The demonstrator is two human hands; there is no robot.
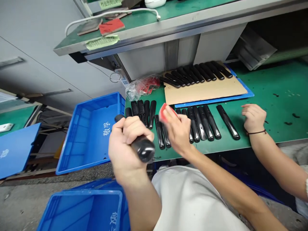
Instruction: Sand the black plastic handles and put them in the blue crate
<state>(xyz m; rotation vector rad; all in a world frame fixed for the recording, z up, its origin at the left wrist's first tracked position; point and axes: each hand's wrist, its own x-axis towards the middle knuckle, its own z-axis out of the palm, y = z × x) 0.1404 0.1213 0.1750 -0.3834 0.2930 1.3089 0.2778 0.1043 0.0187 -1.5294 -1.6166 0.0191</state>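
My left hand [130, 144] is wrapped around a glossy black handle-shaped part [144, 149], held up over the near edge of the bench with its rounded end toward me. To the right of it, my right hand [177, 130] is closed on a thin red pad [164, 113], blurred by motion; the pad is apart from the handle. Beneath my hands, more black handles lie in rows on the green bench, among them a single handle [228, 122] at the right and an upright-looking group [152, 114] at the left.
A co-worker's hand [254, 118] rests at the right. Cardboard [204, 92] on a blue board carries several handles. Blue bins [90, 128] stand at the left and below. A plastic bag [141, 88] with red pieces lies behind. A shelf [175, 25] overhangs the bench.
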